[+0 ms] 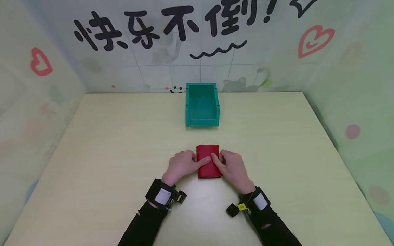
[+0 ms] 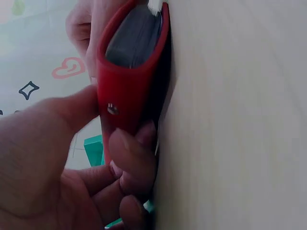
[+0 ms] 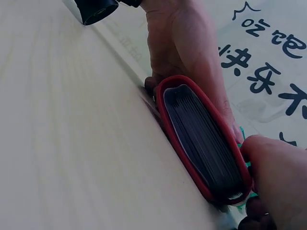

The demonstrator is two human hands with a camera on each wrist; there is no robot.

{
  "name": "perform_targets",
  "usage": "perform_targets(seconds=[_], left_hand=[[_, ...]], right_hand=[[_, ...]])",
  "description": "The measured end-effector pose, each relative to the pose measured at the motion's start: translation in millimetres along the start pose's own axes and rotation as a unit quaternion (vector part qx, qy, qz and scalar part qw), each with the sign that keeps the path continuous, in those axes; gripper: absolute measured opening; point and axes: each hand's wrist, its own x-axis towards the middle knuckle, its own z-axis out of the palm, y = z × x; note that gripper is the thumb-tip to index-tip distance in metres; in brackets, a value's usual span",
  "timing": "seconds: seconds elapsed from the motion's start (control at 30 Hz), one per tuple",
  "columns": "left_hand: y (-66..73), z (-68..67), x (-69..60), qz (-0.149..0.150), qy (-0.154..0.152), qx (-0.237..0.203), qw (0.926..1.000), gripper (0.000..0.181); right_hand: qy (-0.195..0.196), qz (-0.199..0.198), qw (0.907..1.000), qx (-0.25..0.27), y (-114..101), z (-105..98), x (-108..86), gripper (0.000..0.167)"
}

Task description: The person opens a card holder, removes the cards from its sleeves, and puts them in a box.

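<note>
A red card holder (image 1: pixel 208 150) is held just above or on the table by both hands, in the middle of the head view. My left hand (image 1: pixel 182 165) grips its left side, thumb across the top face and fingers curled at the edge and under it. From the other side my right hand (image 1: pixel 235 168) pinches the right edge, thumb on the top face. In the left wrist view a metal snap (image 2: pixel 112 109) shows on the rounded cover side. A stack of dark plastic sleeves (image 3: pixel 204 139) fills the cover in the right wrist view.
A teal open-fronted bin (image 1: pixel 203 122) stands at the table's back edge, beyond the card holder. The pale wooden table (image 1: pixel 123 136) is bounded by printed panels (image 1: pixel 347 102) at the back and both sides. Each wrist wears a strapped camera (image 1: pixel 233 210).
</note>
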Motion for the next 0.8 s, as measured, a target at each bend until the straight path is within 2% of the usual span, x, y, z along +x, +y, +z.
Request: perform_targets(seconds=[0.13, 0.37, 0.43, 0.53, 0.67, 0.8], left_hand=[[3.1, -0.7, -1.2, -0.009, 0.009, 0.007, 0.9999, 0.057], [6.3, -2.3, -1.2, -0.012, 0.005, 0.025, 0.9996, 0.055], [6.9, -2.7, -1.3, -0.014, 0.005, 0.027, 0.9995, 0.054], [7.1, -2.6, -1.1, -0.018, 0.007, 0.027, 0.9995, 0.054], [7.0, -1.7, -1.0, -0.021, 0.011, 0.023, 0.9995, 0.052], [7.1, -0.4, -1.3, -0.016, 0.006, 0.016, 0.9997, 0.052]], right_hand=[[-0.011, -0.010, 0.9990, -0.042, -2.3, -3.9, -2.7, 0.034], [-0.027, -0.067, 0.9941, -0.081, -5.8, -4.8, -2.5, 0.018], [-0.030, -0.065, 0.9948, -0.073, -5.2, -4.4, -2.4, 0.018], [-0.018, -0.037, 0.9989, -0.020, -1.7, -3.9, -2.9, 0.021], [0.004, -0.011, 0.9988, 0.048, 3.2, -4.0, -4.6, 0.023], [0.012, -0.004, 0.9990, 0.043, 8.0, -4.7, -7.8, 0.022]])
